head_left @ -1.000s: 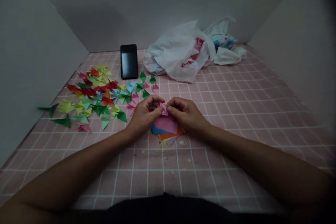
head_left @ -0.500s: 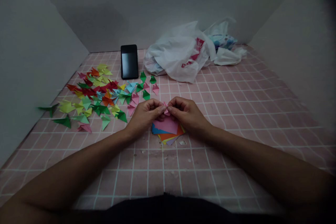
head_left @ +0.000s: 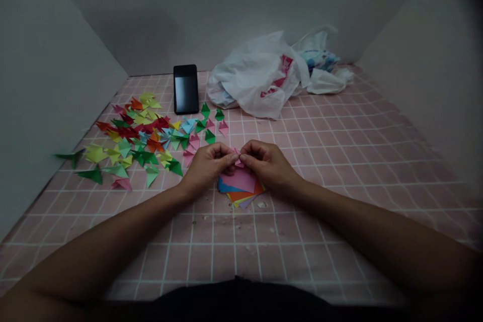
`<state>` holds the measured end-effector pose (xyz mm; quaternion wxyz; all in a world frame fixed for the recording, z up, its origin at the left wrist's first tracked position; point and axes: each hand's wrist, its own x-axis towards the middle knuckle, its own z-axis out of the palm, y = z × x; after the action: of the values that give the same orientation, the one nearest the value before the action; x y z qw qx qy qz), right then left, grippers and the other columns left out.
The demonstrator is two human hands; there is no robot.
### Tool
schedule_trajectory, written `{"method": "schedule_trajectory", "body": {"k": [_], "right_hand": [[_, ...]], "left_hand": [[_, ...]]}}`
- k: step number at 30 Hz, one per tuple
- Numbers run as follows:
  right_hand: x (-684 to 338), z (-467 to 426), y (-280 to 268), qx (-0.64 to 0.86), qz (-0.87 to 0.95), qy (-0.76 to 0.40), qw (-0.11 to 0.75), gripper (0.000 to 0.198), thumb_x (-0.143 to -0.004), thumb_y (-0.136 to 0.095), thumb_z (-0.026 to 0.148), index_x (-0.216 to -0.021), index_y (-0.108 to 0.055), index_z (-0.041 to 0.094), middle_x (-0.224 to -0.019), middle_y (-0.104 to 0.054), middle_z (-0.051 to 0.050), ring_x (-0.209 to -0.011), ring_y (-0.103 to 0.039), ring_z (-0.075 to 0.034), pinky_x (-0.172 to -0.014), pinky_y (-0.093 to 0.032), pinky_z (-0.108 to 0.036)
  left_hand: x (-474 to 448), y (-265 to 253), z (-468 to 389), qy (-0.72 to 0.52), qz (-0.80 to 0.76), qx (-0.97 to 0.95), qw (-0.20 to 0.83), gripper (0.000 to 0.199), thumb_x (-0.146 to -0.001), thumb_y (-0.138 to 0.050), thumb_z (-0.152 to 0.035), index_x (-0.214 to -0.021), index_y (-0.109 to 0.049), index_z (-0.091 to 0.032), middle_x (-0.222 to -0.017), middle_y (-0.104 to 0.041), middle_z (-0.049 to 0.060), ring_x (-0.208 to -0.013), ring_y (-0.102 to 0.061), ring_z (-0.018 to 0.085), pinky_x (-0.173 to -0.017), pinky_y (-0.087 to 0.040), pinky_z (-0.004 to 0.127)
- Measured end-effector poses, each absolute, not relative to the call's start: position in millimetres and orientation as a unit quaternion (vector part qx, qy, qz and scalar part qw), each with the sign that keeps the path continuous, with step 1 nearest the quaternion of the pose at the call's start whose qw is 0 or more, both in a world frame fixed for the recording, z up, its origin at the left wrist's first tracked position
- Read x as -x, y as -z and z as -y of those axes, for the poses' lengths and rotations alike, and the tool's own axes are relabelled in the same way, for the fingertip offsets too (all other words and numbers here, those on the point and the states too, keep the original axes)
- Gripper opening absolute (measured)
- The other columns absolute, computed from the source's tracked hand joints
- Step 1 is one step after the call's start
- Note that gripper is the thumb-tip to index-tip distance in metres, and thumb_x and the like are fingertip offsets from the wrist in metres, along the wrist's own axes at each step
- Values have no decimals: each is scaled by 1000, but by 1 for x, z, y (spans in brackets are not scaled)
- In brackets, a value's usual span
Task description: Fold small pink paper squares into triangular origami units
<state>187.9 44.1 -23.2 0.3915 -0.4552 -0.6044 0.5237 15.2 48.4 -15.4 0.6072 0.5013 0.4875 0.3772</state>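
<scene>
Between my two hands is a small piece of folded pink origami paper (head_left: 238, 162), partly hidden by the fingers. My left hand (head_left: 211, 165) pinches it from the left with thumb and forefinger. From the right, my right hand (head_left: 268, 163) pinches the same paper, its fingers curled. Just under the hands lies a fanned stack of coloured paper squares (head_left: 241, 181), pink on top, with blue, orange, yellow and purple edges showing. To the left spreads a pile of folded paper cranes (head_left: 141, 133) in red, green, yellow, blue and pink.
A black phone (head_left: 186, 89) lies beyond the cranes. White plastic bags (head_left: 256, 78) with red print sit at the back, beside a blue-and-white packet (head_left: 320, 60). Small scraps (head_left: 261, 205) dot the pink checked cloth (head_left: 339, 161). Grey walls stand left, right and behind.
My right hand's fingers have shifted very slightly on the pink paper, whose tip leans a little more to the left. Everything else stays in place.
</scene>
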Motion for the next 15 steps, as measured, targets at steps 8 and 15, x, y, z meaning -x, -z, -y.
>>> {"method": "schedule_trajectory", "body": {"k": [8,15], "right_hand": [[-188,-44,24,448,603,-531,392,16,-80,-62,32,-73,-57,19,-68,-55,1,-63,-47,-13,-57,-38,-27],[-190,-46,25,438,621,-537,367,13,-82,-60,29,-74,-59,19,-69,-59,0,-64,-50,-13,-58,-39,-27]], "left_hand": [[-13,19,-49,-378,-488,-517,593,31,-70,-82,-39,-72,-62,-15,-59,-65,-1,-53,-61,10,-55,-50,22],[-15,19,-48,-406,-463,-505,606,31,-71,-81,-35,-80,-58,-16,-64,-65,-3,-57,-65,11,-59,-55,23]]}}
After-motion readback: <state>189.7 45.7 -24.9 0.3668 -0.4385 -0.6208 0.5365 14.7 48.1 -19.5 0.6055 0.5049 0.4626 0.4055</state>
